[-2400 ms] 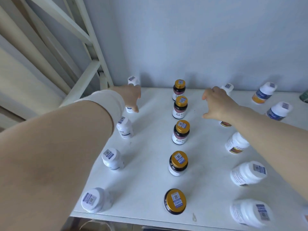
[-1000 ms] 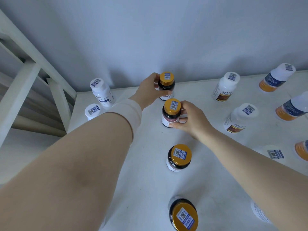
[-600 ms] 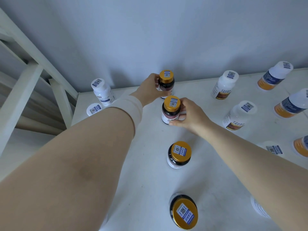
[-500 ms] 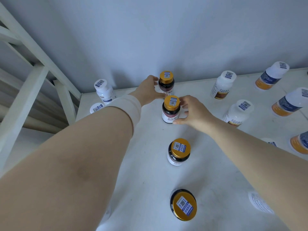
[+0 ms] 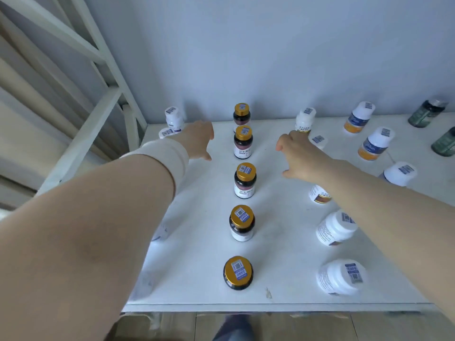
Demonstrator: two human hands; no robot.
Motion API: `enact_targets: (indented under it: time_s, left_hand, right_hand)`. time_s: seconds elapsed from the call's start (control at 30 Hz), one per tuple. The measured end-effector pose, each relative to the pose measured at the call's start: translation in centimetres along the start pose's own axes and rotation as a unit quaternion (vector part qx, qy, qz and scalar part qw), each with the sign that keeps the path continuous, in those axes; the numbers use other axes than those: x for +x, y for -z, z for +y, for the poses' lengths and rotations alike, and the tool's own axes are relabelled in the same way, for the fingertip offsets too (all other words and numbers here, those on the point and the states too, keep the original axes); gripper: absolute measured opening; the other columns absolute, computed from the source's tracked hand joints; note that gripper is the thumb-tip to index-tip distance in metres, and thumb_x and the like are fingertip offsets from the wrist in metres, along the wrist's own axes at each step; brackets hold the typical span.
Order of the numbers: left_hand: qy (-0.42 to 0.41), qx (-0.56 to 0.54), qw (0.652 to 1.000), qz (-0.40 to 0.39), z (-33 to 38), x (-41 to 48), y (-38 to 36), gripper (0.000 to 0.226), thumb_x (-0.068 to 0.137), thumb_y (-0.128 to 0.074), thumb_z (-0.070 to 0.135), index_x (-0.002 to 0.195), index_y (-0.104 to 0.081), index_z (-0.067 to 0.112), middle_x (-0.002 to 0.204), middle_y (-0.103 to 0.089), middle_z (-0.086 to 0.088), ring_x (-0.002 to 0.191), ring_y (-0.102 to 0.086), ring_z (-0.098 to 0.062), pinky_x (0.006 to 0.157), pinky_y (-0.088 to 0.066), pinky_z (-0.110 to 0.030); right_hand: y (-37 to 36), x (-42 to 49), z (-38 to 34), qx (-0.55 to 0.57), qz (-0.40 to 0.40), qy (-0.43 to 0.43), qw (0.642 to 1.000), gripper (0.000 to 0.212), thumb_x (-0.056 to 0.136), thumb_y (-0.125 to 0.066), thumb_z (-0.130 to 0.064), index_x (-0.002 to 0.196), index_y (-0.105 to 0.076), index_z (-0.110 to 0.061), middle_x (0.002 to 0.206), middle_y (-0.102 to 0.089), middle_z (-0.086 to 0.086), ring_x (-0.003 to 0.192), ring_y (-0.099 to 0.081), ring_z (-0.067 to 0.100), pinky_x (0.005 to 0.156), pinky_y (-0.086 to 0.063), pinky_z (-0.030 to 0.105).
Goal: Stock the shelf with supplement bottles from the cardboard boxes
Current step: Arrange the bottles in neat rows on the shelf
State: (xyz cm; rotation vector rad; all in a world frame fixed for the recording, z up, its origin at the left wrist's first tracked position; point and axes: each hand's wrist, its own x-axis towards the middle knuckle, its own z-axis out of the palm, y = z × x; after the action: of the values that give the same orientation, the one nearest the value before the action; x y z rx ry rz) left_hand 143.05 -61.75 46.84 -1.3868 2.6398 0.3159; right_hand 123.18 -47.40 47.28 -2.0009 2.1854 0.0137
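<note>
Seemingly light and rigid, the dark gold-capped supplement bottles [image 5: 245, 180] stand in a centre row on the white shelf [image 5: 283, 230]. Their smooth sides suit a grip round the body below the cap. Half a second ago each hand held one; now the left hand [image 5: 199, 141] and right hand [image 5: 299, 156] hover alongside, fingers [image 5: 206, 130] loose and empty.

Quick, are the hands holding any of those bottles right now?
Left hand: open, fingers relaxed, holding nothing.
Right hand: open, fingers loosely curled, holding nothing.
</note>
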Motion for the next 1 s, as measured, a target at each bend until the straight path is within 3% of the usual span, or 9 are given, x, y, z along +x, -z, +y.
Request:
enact_targets:
  time_s: [0.3,0.47,0.63,0.8,1.0]
  left_hand:
    - [0.017,0.07,0.996,-0.049,1.9,-7.0,-2.3,0.057,0.077,-0.075,0.019,0.121,-0.041,0.007,0.124,-0.043,-0.014,0.114,-0.046,-0.032,0.095,-0.043,-0.053]
    - [-0.006,0.067,0.997,-0.049,2.2,-7.5,-2.2,0.054,0.079,-0.073,0.016,0.122,-0.042,0.005,0.125,-0.044,-0.015,0.116,-0.045,-0.032,0.098,-0.041,-0.045]
    - [-0.042,0.063,0.995,-0.063,2.0,-6.7,-3.1,0.052,0.078,-0.074,0.016,0.118,-0.043,0.007,0.123,-0.045,-0.014,0.115,-0.045,-0.031,0.098,-0.041,-0.049]
    - [-0.057,0.026,0.996,-0.061,2.2,-6.6,-4.2,0.053,0.076,-0.075,0.018,0.117,-0.044,0.009,0.121,-0.047,-0.012,0.11,-0.049,-0.03,0.096,-0.044,-0.047]
    - [-0.068,-0.091,0.993,-0.023,2.5,-6.7,-4.5,0.049,0.077,-0.076,0.021,0.114,-0.046,0.008,0.116,-0.055,-0.01,0.104,-0.054,-0.026,0.092,-0.047,-0.038]
  right_hand:
    - [-1.6,-5.8,-1.7,-0.06,-0.032,0.022,0.997,0.058,0.074,-0.072,-0.008,0.122,-0.041,-0.001,0.123,-0.041,0.018,0.115,-0.043,0.033,0.095,-0.04,0.037]
    - [-1.9,-7.0,-2.1,-0.053,-0.034,0.01,0.998,0.058,0.073,-0.072,-0.008,0.121,-0.041,0.001,0.123,-0.041,0.019,0.114,-0.043,0.034,0.093,-0.041,0.036]
    - [-3.4,-7.4,-3.0,-0.038,-0.047,-0.016,0.998,0.057,0.074,-0.072,-0.009,0.12,-0.041,0.001,0.122,-0.041,0.018,0.114,-0.043,0.034,0.092,-0.043,0.037]
    - [-4.8,-8.1,-4.1,0.021,-0.037,-0.021,0.999,0.06,0.073,-0.074,-0.013,0.122,-0.041,-0.002,0.123,-0.041,0.017,0.115,-0.043,0.032,0.094,-0.04,0.035]
    - [-6.4,-9.0,-5.3,0.158,-0.017,-0.037,0.987,0.068,0.07,-0.079,-0.024,0.124,-0.041,-0.006,0.124,-0.044,0.012,0.116,-0.045,0.026,0.096,-0.038,0.029]
